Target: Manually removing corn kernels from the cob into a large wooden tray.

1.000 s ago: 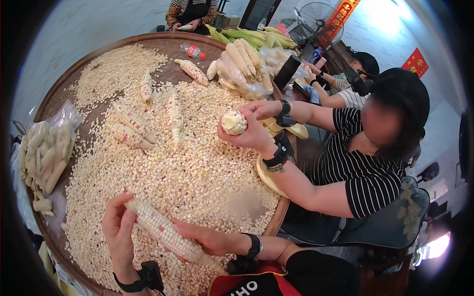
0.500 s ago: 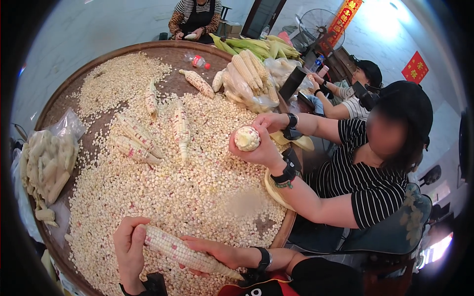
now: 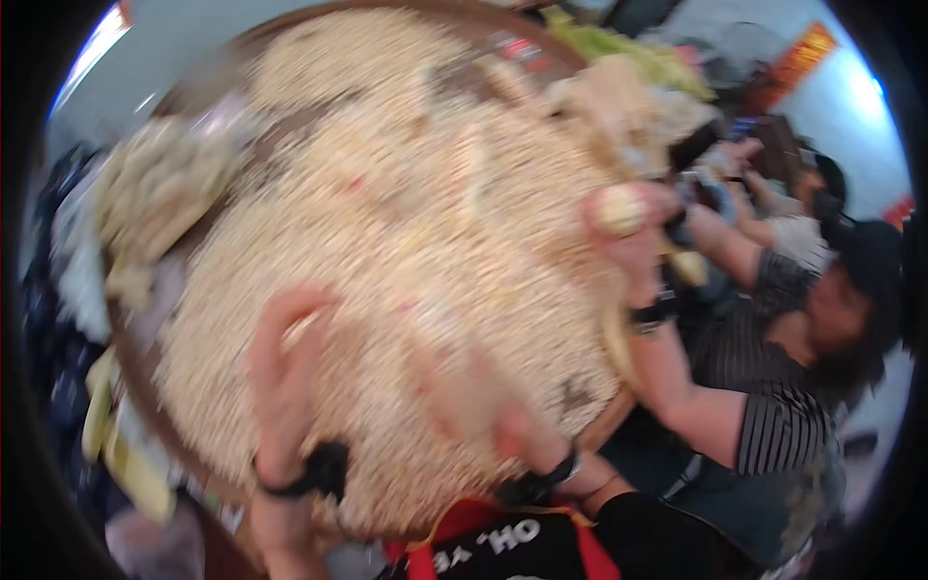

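The left hand's grip (image 3: 283, 362) is spread, fingers curving and thumb apart, above the loose kernels (image 3: 261, 242); half a second ago it pinched the tip of a corn cob. The right hand (image 3: 483, 401) is smeared by motion, so I cannot tell whether its grip is pressed together or spread; the pale, pink-flecked streak just ahead of it is probably that corn cob (image 3: 430, 324), no longer stretched between both hands as before.

Around them the kernels cover most of the round tabletop (image 3: 614, 418). To the right, a co-worker's hand (image 3: 638, 259) holds another cob (image 3: 619, 210) end-on, as earlier. Everything sits farther right in the view than it did, the near part of the tabletop also higher: the bag of pale cobs (image 3: 159, 188) on the left, the heaped cobs (image 3: 619, 101) and green husks (image 3: 628, 48) at the far side. More yellow-green strips (image 3: 140, 474) now show beyond the lower-left rim.
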A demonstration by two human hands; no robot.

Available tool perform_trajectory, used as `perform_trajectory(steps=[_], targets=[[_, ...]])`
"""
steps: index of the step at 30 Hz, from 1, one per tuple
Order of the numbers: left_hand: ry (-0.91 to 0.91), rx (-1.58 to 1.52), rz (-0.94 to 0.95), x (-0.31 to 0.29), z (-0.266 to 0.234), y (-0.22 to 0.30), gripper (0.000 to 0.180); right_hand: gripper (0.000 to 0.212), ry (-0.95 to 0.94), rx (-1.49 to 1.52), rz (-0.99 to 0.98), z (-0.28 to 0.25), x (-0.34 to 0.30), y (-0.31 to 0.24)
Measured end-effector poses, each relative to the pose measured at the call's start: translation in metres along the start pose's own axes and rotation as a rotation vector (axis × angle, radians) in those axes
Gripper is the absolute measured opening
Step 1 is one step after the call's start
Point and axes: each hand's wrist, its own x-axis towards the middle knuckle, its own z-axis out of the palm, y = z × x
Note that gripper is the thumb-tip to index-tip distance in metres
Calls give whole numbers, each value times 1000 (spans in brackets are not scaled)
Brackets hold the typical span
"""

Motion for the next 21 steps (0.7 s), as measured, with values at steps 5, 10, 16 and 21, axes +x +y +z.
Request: perform_trajectory(steps=[5,10,16,21], targets=[[-98,34,165,1,-2,21,13,50,-39,-228,-170,32,-11,-1],[-122,216,287,-1,-1,33,11,53,-114,-283,-235,34,-16,1],[-174,254,356,-1,10,34,12,58,-127,-372,-238,30,-22,-7],[-122,211,260,-3,16,32,18,60,-51,-591,-415,34,-15,-3]])
